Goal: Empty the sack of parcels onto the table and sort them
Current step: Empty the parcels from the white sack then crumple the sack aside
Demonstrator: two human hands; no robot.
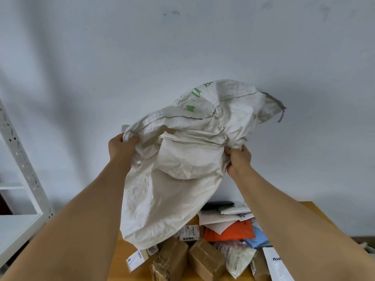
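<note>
Sack (178, 169) inverted, raised above table (121, 258); stitched bottom seam at 12 o'clock, mouth hanging toward 6 so contents fall out
Left hand (119, 148) fingers clenched on seam corner, 9 o'clock; right hand (237, 159) fingers clenched on opposite fold, 3 o'clock
Parcels (205, 258) piled on table below, unsorted
Sack appears limp, probably empty; interior not visible
</note>
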